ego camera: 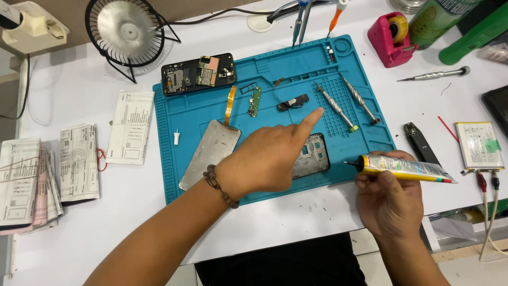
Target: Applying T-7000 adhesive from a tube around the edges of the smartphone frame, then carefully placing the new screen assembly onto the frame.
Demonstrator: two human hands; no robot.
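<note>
Right hand (389, 204) gripping glue tube (405, 169), lying crosswise, nozzle leftward, left hand (270, 159) pointing

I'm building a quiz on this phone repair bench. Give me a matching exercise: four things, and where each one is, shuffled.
Things:
1. glue tube
2. small fan
3. tape dispenser
4. folded papers

Places:
A. far right, behind the blue mat
B. left edge of the table
C. in the right hand
D. far left, behind the mat

Pairs: 1-C, 2-D, 3-A, 4-B
</note>
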